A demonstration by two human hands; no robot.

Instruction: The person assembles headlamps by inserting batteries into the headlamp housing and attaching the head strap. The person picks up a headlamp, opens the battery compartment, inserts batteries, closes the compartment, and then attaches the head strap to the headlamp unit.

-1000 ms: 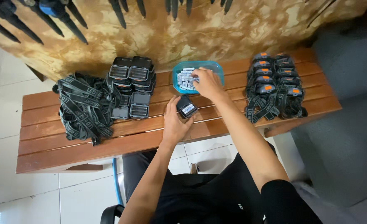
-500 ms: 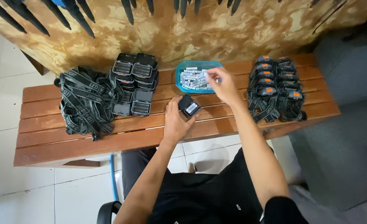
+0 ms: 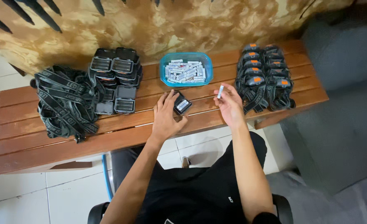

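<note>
Battery out of the tub, pulled back to centre frame.

My right hand point(image 3: 230, 105) has left the blue tub point(image 3: 186, 79), fingertips pinching one battery point(image 3: 220, 91) upright; my left hand point(image 3: 166, 116) grips the open headlamp point(image 3: 182, 103) at centre.

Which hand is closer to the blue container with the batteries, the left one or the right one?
Left. The left hand holds a small black battery case just below the blue container. The right hand, holding one battery, sits lower and off to the container's right side.
</note>
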